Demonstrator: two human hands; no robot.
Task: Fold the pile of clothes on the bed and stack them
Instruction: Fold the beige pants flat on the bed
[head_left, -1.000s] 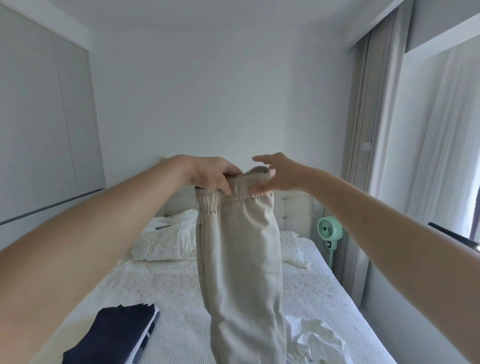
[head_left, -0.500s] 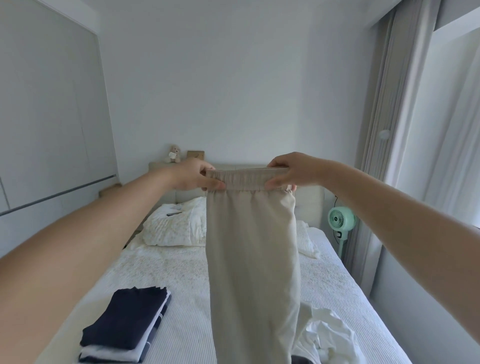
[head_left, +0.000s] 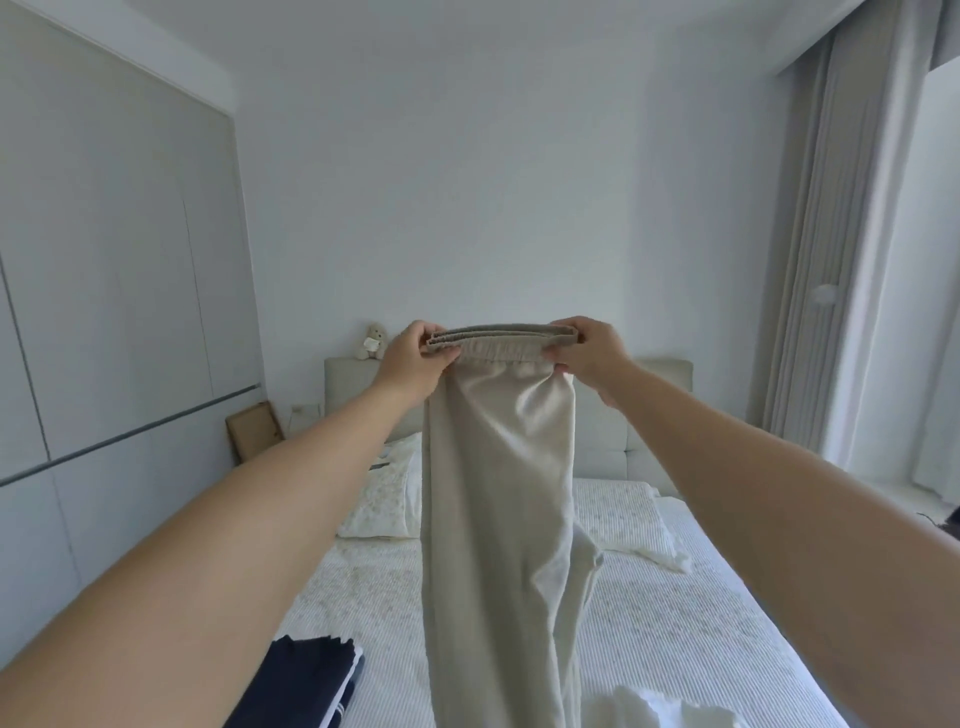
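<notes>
Beige trousers (head_left: 498, 519) hang straight down in front of me, held up by their elastic waistband. My left hand (head_left: 415, 358) pinches the waistband's left end and my right hand (head_left: 587, 353) pinches its right end, so the band is stretched flat between them. Both legs lie together and drop past the bottom edge of the view. On the bed (head_left: 675, 623) at lower left lies a stack of folded dark navy clothes (head_left: 306, 680). A crumpled white garment (head_left: 665, 709) lies at the bottom right of the trousers.
Two pillows (head_left: 384, 499) lie at the head of the bed below a padded headboard (head_left: 660, 384) with a small teddy bear (head_left: 371, 343) on it. Grey wardrobe doors (head_left: 104, 312) line the left; curtains (head_left: 831, 260) hang on the right.
My right hand went from reaching for the waistband to gripping its right end. Both hands then spread apart and pulled the waistband flat. The view tilted so more of the bed shows.
</notes>
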